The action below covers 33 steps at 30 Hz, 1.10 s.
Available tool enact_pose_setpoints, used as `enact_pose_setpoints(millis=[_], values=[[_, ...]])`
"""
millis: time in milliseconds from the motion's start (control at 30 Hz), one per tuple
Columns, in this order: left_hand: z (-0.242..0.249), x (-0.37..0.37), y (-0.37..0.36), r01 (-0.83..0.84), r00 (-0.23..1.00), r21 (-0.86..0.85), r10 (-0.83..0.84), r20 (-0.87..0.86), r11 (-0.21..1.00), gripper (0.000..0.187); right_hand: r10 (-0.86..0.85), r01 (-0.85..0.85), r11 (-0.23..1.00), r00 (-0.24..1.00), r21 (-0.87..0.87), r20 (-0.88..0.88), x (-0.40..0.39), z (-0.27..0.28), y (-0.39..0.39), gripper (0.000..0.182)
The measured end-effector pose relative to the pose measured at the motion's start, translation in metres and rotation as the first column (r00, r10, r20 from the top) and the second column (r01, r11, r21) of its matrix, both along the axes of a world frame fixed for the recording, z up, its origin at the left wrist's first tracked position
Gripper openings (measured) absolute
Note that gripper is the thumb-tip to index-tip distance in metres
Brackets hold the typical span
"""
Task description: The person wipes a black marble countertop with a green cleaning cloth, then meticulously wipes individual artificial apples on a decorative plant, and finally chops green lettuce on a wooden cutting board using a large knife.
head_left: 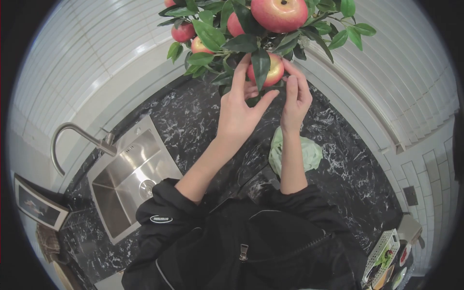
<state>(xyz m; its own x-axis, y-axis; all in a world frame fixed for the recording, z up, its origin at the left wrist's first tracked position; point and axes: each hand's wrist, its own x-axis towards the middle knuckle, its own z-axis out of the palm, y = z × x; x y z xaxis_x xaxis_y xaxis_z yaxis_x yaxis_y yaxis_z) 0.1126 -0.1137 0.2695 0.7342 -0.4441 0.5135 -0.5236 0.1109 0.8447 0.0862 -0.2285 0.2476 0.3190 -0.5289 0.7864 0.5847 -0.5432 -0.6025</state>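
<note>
A red and yellow apple [275,70] hangs low in a leafy branch arrangement [241,43] at the top of the view, with a dark leaf across its front. My left hand [241,106] is at the apple's left and underside, index finger reaching up among the leaves and thumb stretched out below the fruit. On the other side, my right hand [296,101] has its fingers extended along the apple's right edge. Neither hand is closed around the fruit. Above hang a larger apple [279,17] and several others. Leaves hide part of my left fingertips.
A steel sink [104,220] with a curved faucet [72,126] is set into the black marbled counter [198,116] at left. A crumpled pale green bag [309,152] lies behind my right forearm. A framed picture [41,202] leans at far left; a white basket [372,258] stands lower right.
</note>
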Motion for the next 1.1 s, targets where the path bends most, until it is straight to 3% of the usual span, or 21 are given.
enact_pose_setpoints(millis=[100,200,267,400,500,567,600,700,800,867,967,1100], values=[[0.006,0.000,-0.004,0.093,0.984,-0.046,-0.099,-0.147,0.995,0.070,0.063,-0.062,0.997,0.998,0.046,-0.012,-0.001,0.007,0.005,0.031],[0.001,0.008,-0.013,0.046,0.990,-0.111,-0.060,-0.129,0.993,0.063,0.058,-0.053,0.991,0.998,0.120,-0.039,0.000,0.015,0.009,0.029],[0.006,0.004,-0.010,0.059,0.988,-0.125,-0.076,-0.134,0.990,0.062,0.148,-0.152,0.953,0.988,0.263,0.035,0.001,0.016,0.012,0.019],[-0.006,0.005,-0.007,0.081,0.994,-0.104,-0.089,-0.069,0.991,0.062,0.147,-0.187,0.919,0.979,0.346,0.139,0.002,0.014,0.014,0.014],[-0.018,0.003,0.005,-0.058,0.990,-0.119,0.072,0.120,0.991,0.052,-0.100,0.060,0.920,0.991,0.388,0.084,0.002,0.000,0.004,0.028],[-0.029,0.009,0.012,-0.284,0.923,-0.263,0.338,0.186,0.922,0.048,-0.039,0.002,0.856,0.997,0.517,0.061,0.004,-0.014,-0.004,0.034],[-0.032,0.014,0.014,-0.334,0.896,-0.301,0.400,0.193,0.893,0.048,-0.025,-0.009,0.837,0.998,0.547,0.054,0.004,-0.019,-0.005,0.037],[-0.032,0.026,0.016,-0.440,0.888,-0.239,0.459,0.027,0.865,0.073,0.309,-0.207,0.838,0.943,0.506,-0.126,0.003,-0.025,-0.001,0.048],[-0.016,0.033,0.017,-0.181,0.948,-0.293,0.087,-0.306,0.939,0.067,0.454,-0.326,0.806,0.876,0.494,-0.162,0.009,-0.028,0.005,0.046],[-0.010,0.039,0.019,-0.077,0.904,-0.351,-0.083,-0.419,0.933,0.042,0.449,-0.309,0.765,0.885,0.565,-0.124,0.011,-0.019,0.016,0.032],[-0.014,0.048,0.021,-0.030,0.855,-0.386,-0.176,-0.487,0.922,0.031,0.386,-0.179,0.728,0.904,0.662,-0.181,0.008,-0.005,0.027,0.018],[-0.023,0.053,0.028,-0.004,0.818,-0.423,-0.240,-0.522,0.906,0.027,0.377,-0.140,0.728,0.899,0.671,-0.221,0.010,-0.041,0.000,0.008]])
